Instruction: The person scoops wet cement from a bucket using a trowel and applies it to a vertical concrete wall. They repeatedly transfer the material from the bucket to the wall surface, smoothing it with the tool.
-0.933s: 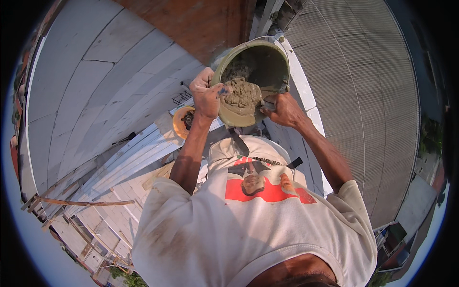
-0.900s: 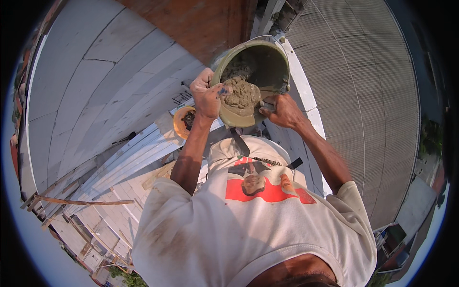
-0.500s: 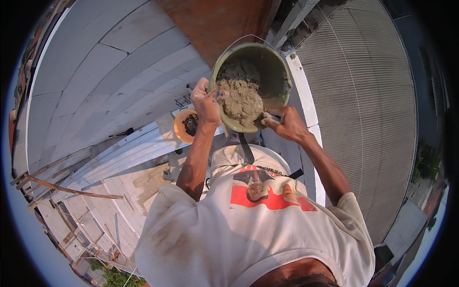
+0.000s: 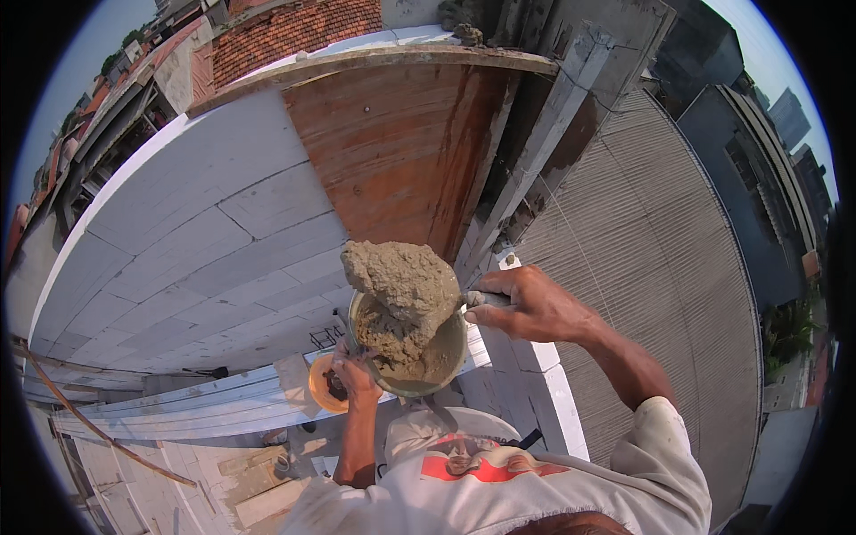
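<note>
My right hand (image 4: 530, 303) is closed round the handle of a trowel (image 4: 489, 301). A thick heap of wet grey-brown mortar (image 4: 401, 276) rides on the trowel and hides its blade. Just below it is a green bucket (image 4: 460, 361), tipped so that its mouth faces me, with more mortar inside. On the bucket's left side my left hand (image 4: 358, 373) is closed on the rim; part of its fingers is hidden behind the bucket.
Pale block walling (image 4: 205, 259) rises at the left, beside a reddish-brown panel (image 4: 410, 143). A narrow white block wall (image 4: 544, 357) runs under my right arm, with a corrugated roof (image 4: 660, 267) beyond. An orange tub (image 4: 321, 385) stands below by metal sheets (image 4: 214, 407).
My right hand has left the bucket rim and lifted the trowel, heaped with mortar, above the bucket. My left hand stays on the bucket. The view has tilted up.
</note>
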A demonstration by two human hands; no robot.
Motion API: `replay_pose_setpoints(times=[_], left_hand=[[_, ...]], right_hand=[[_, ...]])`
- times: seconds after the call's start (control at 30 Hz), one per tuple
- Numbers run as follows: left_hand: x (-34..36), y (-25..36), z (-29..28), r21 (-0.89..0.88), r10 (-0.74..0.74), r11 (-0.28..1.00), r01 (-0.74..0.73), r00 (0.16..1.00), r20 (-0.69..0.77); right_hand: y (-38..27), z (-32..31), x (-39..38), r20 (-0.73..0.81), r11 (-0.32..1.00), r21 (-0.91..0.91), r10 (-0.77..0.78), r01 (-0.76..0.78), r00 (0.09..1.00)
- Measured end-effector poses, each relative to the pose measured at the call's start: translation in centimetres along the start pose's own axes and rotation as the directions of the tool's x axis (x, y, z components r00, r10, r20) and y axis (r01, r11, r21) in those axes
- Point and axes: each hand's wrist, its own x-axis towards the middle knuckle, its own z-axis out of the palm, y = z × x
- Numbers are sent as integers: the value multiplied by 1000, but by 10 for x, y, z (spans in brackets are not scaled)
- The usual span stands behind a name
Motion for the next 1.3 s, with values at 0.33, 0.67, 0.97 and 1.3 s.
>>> replay_pose_setpoints(times=[0.33,0.67,0.97,1.3], left_hand=[[-20,3,-11,360,14,932,50,985,-174],[-17,-5,11,353,-12,933,73,985,-171],[-2,-6,79,521,-64,854,-17,988,138],[31,-2,106,583,-114,774,-247,851,513]], right_hand=[[-38,-190,140,-177,519,836,-49,177,983],[-15,-88,19,-464,899,386,-4,207,886],[143,143,-46,-317,708,-621,164,-335,934],[151,157,-34,-239,749,-650,-46,-125,970]])
